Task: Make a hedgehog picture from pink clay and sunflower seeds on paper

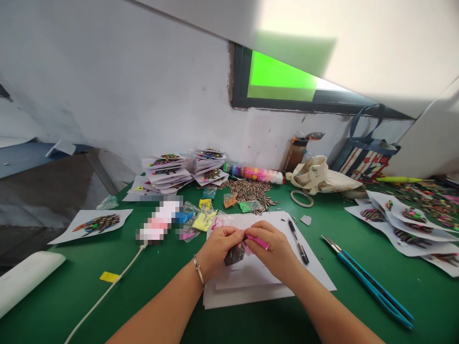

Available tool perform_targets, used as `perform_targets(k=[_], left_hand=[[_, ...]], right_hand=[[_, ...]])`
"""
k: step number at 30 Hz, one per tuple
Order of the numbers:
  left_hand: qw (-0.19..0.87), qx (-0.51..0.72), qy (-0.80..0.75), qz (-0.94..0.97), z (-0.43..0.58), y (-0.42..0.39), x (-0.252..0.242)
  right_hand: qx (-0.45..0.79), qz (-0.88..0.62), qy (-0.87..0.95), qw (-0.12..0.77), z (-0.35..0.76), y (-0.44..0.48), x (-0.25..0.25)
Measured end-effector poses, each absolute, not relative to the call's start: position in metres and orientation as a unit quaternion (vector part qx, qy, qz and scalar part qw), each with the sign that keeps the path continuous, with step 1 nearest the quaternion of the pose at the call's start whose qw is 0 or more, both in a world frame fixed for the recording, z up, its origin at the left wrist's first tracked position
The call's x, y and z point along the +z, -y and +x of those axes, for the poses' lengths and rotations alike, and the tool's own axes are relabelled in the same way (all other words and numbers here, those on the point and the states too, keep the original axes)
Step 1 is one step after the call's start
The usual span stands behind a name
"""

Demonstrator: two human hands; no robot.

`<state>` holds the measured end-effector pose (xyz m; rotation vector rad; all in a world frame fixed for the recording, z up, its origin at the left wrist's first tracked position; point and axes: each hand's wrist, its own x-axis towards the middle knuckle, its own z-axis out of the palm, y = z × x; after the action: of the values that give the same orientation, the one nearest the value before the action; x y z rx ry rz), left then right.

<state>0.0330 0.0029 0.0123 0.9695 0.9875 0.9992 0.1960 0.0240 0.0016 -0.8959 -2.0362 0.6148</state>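
My left hand (219, 248) and my right hand (272, 248) meet over a stack of white paper sheets (258, 282) on the green table (150, 286). Both hands are closed in a pinch on a piece of pink clay (258, 242) between them. Just under the fingers, on the top sheet, lies a dark patch of sunflower seeds (234, 255). A silver bracelet circles my left wrist.
A black pen (298, 241) and blue-handled scissors (373, 282) lie right of the sheets. Small bags of coloured clay (204, 220), a heap of seeds (251, 191), stacks of finished seed pictures (182, 169), a tape ring (301, 198), bags and a white cable (107, 291) surround them.
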Motion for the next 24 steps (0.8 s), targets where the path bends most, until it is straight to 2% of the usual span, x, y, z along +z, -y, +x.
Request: perform_targets(k=[9, 16, 24], left_hand=[[0.657, 0.430, -0.429, 0.446, 0.0317, -0.0059, 0.0050], [0.643, 0.432, -0.438, 0.456, 0.0323, -0.0056, 0.0056], [0.643, 0.451, -0.447, 0.428, 0.0330, -0.0040, 0.0104]], right_hand=[[0.234, -0.360, 0.803, 0.413, 0.1954, -0.0252, 0.0003], [0.165, -0.353, 0.829, 0.402, 0.1921, -0.0245, -0.0024], [0.255, -0.345, 0.800, 0.419, 0.1948, -0.0253, 0.0006]])
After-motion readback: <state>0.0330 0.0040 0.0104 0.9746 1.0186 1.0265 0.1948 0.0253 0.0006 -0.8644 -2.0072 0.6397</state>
